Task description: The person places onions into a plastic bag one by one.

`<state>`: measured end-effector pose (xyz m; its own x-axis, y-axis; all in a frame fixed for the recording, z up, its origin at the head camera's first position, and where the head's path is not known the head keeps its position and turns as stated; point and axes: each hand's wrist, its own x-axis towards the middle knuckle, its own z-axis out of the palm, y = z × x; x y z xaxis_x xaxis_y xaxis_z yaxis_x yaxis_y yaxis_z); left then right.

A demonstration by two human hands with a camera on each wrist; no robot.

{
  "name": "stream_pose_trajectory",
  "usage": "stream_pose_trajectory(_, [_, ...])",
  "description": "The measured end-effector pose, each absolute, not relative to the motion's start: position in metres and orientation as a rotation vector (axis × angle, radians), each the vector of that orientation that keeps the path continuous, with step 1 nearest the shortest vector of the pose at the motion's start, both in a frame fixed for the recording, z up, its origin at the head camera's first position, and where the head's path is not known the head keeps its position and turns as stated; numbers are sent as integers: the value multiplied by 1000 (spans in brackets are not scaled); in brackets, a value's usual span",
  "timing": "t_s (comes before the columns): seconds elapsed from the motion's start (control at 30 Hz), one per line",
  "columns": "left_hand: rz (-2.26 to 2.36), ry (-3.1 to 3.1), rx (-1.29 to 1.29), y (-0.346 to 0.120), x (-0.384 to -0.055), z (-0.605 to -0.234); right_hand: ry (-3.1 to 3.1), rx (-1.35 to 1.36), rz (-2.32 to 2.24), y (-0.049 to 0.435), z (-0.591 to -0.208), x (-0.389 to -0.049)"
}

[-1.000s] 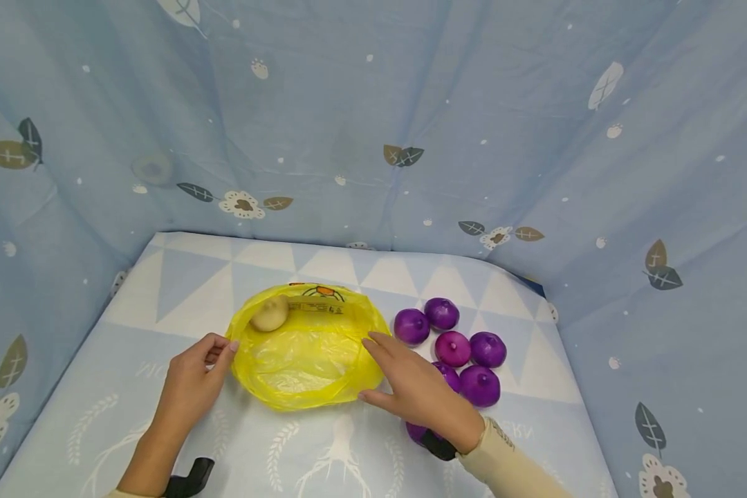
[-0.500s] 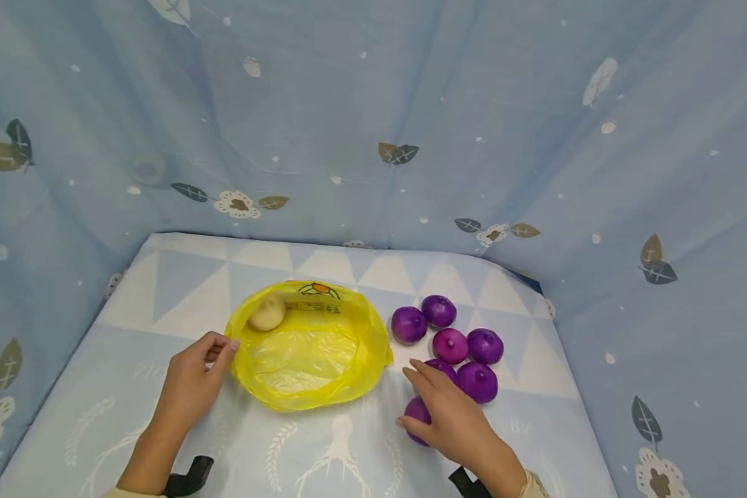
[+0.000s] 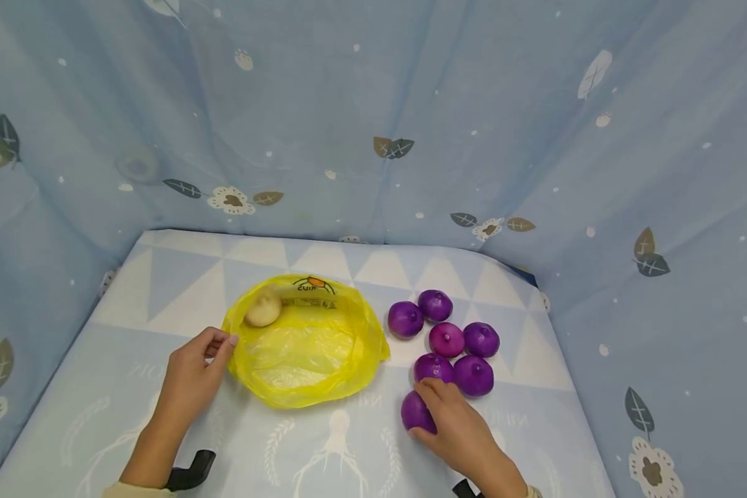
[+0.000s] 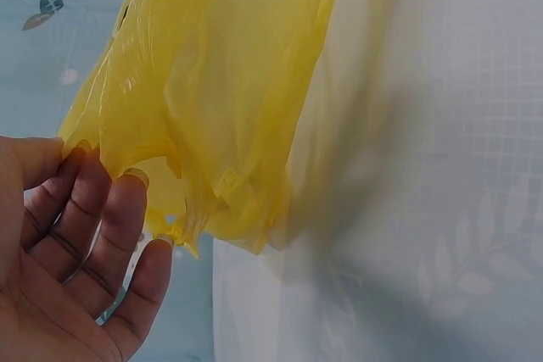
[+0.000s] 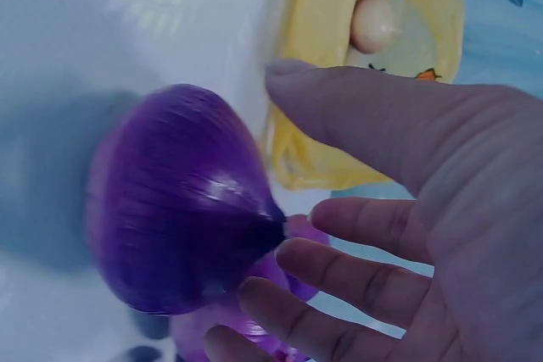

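Note:
My left hand (image 3: 193, 377) pinches the left rim of a yellow plastic bag (image 3: 364, 353), which stands with its mouth spread open. In the left wrist view, thumb and fingers meet at the bag's edge. A pale, round, onion-like vegetable (image 3: 263, 309) sits inside at the left. My right hand (image 3: 456, 427) is at the nearest purple onion (image 3: 414, 413), partly covering it. The right wrist view shows that onion (image 5: 174, 209) in front of the spread thumb and fingers, which are not closed round it. Several more purple onions (image 3: 474, 375) lie in a cluster just beyond.
A patterned cloth (image 3: 180, 277) covers the table. Blue printed curtains (image 3: 311, 124) hang behind and at both sides. A black wrist mount (image 3: 193, 470) shows below the left hand, another (image 3: 465, 488) by the right wrist.
My right hand has left the bag's right rim and moved right and toward me to the nearest purple onion. The left hand stays on the bag's rim.

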<state>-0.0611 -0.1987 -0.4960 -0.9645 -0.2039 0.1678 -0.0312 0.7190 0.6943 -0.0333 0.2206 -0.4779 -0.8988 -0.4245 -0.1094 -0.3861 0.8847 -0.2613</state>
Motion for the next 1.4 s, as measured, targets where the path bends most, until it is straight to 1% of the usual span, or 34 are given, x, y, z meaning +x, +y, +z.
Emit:
stream_pose_trajectory(0.33, [-1104, -2701, 207, -198, -62, -497, 2881, -569, -298, 224, -491, -28])
stream_pose_trajectory(0.97, [-1096, -2707, 214, -200, -64, -504, 2864, -431, -324, 222, -498, -23])
stream_pose_trajectory(1.4, [-1111, -2716, 217, -199, -64, -501, 2821, -447, -342, 219, -498, -20])
